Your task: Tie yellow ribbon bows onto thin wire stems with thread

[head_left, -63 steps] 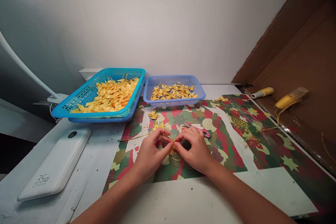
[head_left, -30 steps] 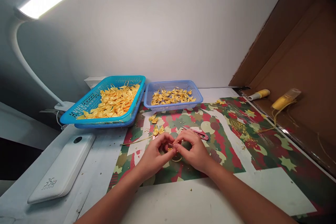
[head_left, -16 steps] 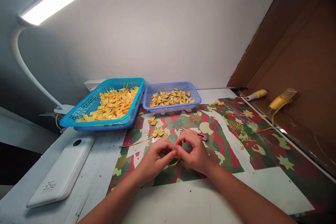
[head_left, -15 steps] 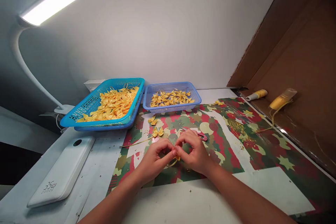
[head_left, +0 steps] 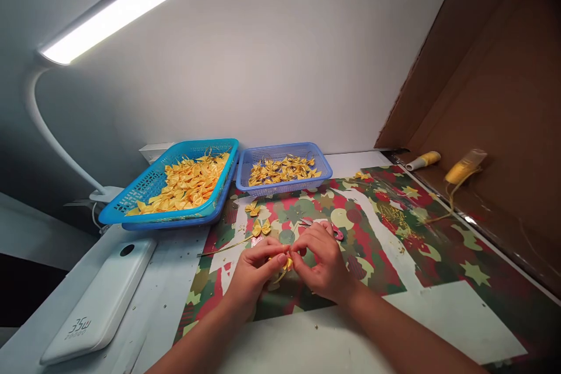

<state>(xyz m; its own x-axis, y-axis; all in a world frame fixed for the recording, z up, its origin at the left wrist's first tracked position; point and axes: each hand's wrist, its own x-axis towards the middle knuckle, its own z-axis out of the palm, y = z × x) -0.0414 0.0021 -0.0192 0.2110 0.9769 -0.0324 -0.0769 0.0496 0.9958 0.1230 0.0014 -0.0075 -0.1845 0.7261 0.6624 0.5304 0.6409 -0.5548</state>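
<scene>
My left hand (head_left: 254,273) pinches a small yellow ribbon bow (head_left: 287,264) between thumb and fingers, low over the patterned sheet. Right beside it, my right hand (head_left: 319,260) has its thumb and fingertips pressed together at the bow's upper edge; what lies in that pinch is too small to make out. A thin gold cord loops below the bow. Just behind my right hand lies a pair of small scissors with a pink handle (head_left: 338,233), partly hidden. Another yellow bow (head_left: 262,228) and a second loose bow (head_left: 252,208) rest beyond my left hand.
A turquoise basket (head_left: 131,201) heaped with yellow bows stands back left, beside a smaller blue basket (head_left: 287,188) of bows. A white power bank (head_left: 99,304) and a desk lamp (head_left: 52,134) are at left. Yellow thread spools (head_left: 465,167) lie at right, near cardboard.
My hands have shifted slightly, and more of the yellow bow shows between them. My right fingers have opened out a little from their curl. The whole view has tilted slightly.
</scene>
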